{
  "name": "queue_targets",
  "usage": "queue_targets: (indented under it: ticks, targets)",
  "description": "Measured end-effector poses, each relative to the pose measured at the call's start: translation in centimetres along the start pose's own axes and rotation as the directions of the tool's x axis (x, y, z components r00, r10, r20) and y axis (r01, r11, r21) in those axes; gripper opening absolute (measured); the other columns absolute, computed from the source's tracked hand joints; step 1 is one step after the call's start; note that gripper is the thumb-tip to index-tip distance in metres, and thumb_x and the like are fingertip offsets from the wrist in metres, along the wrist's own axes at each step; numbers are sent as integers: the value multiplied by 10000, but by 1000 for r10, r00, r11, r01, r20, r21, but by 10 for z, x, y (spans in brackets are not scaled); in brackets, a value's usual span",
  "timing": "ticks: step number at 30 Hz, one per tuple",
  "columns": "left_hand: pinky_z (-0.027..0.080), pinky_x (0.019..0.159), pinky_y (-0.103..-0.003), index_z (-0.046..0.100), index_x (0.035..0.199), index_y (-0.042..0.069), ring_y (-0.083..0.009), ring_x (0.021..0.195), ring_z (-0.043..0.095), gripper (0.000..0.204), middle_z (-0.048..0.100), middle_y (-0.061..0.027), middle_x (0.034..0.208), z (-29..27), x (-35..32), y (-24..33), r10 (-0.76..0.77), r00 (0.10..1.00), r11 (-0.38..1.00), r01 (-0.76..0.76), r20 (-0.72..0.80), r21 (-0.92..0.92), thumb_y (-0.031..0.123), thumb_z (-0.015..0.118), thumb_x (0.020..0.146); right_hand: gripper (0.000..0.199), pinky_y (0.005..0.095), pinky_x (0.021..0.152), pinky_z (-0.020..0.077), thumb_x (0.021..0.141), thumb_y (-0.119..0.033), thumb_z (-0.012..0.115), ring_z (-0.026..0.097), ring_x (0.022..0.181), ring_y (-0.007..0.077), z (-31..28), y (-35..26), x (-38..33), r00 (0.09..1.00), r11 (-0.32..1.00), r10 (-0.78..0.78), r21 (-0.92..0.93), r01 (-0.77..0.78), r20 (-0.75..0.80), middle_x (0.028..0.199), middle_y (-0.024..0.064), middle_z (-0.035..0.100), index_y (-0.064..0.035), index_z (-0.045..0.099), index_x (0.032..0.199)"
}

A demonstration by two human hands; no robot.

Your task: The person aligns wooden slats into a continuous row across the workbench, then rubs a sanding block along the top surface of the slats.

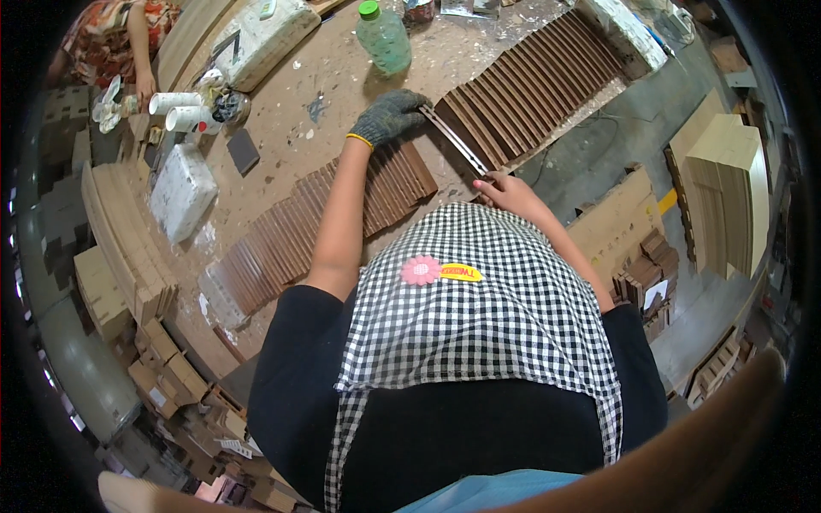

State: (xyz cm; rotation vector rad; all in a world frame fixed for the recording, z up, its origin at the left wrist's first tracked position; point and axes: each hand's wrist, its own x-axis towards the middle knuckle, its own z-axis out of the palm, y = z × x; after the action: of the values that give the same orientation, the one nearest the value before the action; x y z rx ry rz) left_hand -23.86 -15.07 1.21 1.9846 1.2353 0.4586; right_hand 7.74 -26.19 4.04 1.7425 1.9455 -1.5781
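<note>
Between my hands is a dark brown wooden board (451,152), with a narrow pale strip (458,142) like a rail running along its edge. My left hand (389,118), in a dark grey work glove with a yellow cuff, closes on the far end. At the near end my bare right hand (510,195) pinches board and strip with thumb and fingers. Just right of the board stands a long row of brown wooden pieces (530,90), packed on edge. A second row of brown pieces (316,214) lies under and left of my left forearm.
A green-capped bottle (383,41) stands beyond my left hand. White paint-spotted blocks (182,192) and white cups (188,118) sit on the stained worktable (291,154). Another person's arm (139,47) shows at far left. Stacked boards (727,188) stand at right.
</note>
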Motion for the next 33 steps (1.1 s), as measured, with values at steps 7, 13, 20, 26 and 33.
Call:
queue_targets:
  ticks: [7, 13, 20, 26, 33]
  targets:
    - [423, 1109, -410, 569, 1406, 133, -326, 1282, 561, 568, 600, -150, 1390, 9, 23, 10, 10, 999, 989, -2, -48, 145, 371, 700, 906, 565, 491, 697, 540, 932, -487, 646, 672, 736, 411, -20, -18, -17, 965, 893, -86, -449, -35, -247, 768, 240, 681, 44, 677, 738]
    - [262, 1233, -405, 252, 1604, 267, -363, 1492, 311, 760, 376, -94, 1604, 21, 20, 18, -65, 990, 995, 74, 124, -72, 435, 603, 952, 499, 510, 709, 535, 977, -439, 600, 670, 774, 421, -7, -5, -4, 954, 928, -80, -371, -35, -290, 807, 249, 682, 27, 660, 810]
    - [285, 1223, -392, 260, 1602, 251, -336, 1455, 389, 731, 398, -132, 1587, 14, 8, 14, -18, 994, 997, 26, 109, -73, 409, 586, 967, 436, 523, 721, 521, 990, -367, 590, 660, 784, 442, -3, -13, -4, 899, 950, -118, -312, -21, -421, 802, 253, 678, 28, 632, 810]
    - [327, 1192, -377, 356, 1561, 139, -306, 1438, 415, 686, 409, -142, 1578, -17, -40, -6, -247, 941, 968, 227, -231, -108, 382, 610, 972, 339, 431, 750, 547, 922, -325, 700, 693, 801, 348, -24, -37, -17, 977, 989, -73, -138, 46, -201, 909, 189, 729, -35, 711, 1096]
    - [260, 1215, -433, 464, 1483, 60, -355, 1411, 424, 605, 478, -193, 1506, 37, -81, 1, -184, 915, 875, 319, -360, 364, 363, 605, 978, 785, 438, 818, 549, 847, -350, 788, 686, 940, 365, 14, -43, 37, 850, 820, -522, -237, 522, 65, 1222, 224, 611, -91, 412, 1485]
